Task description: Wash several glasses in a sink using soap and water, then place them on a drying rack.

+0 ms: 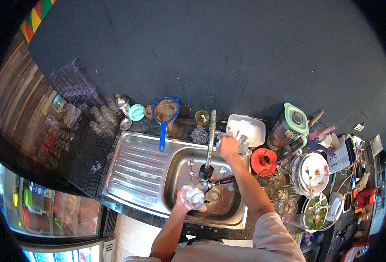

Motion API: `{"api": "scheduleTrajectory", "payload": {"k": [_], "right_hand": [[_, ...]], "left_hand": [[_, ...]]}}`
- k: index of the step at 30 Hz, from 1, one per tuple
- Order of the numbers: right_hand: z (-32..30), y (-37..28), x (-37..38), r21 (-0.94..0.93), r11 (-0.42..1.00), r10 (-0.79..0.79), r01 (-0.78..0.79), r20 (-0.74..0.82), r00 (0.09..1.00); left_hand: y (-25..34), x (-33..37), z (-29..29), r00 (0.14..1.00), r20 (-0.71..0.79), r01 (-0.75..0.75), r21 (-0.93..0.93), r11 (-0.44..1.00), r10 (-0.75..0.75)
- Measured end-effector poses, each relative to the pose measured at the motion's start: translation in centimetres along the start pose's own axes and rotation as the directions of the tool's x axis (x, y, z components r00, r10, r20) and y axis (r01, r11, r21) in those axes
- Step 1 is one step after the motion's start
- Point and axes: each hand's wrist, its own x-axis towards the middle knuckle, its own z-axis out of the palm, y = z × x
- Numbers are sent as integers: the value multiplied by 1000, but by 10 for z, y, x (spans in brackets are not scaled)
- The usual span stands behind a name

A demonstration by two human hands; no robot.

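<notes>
My left hand point(188, 197) is closed over the front of the steel sink point(171, 168). White suds cover it and a pale, foamy thing point(196, 198) in its grip, whose kind I cannot make out. My right hand point(228, 146) reaches to the sink's back edge, beside a white tub point(250, 131) and a clear glass point(243, 144). Its fingers are curled and soapy; what they hold is hidden. Between my hands hangs the coiled spring tap point(211, 135) with a black spray head point(206, 171). Several spoons and a dark-handled utensil point(222, 180) lie in the basin.
A ribbed drainboard point(134, 163) adjoins the sink's left side. Behind stand a blue strainer point(166, 110) and a metal scourer point(199, 135). To the right crowd a green-lidded blender jug point(294, 124), a red saucer point(263, 161), several glasses and stacked plates point(317, 170).
</notes>
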Motion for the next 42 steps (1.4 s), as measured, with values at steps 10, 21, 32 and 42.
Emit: {"api": "scheduleTrajectory", "payload": {"k": [10, 21, 32, 42], "right_hand": [[20, 42, -48, 304, 868, 496, -394, -593, 635], [-41, 77, -10, 555, 790, 278, 259, -702, 656], [-28, 27, -32, 314, 929, 327, -194, -454, 829], [68, -1, 55, 987, 80, 358, -140, 103, 928]], "left_hand": [[4, 1, 26, 993, 17, 120, 0, 993, -120], [-10, 47, 2, 980, -30, 201, 116, 973, -198], [-18, 58, -3, 994, -108, 33, 476, 879, 20], [-26, 43, 5, 931, -288, -38, 535, 844, 224]]}}
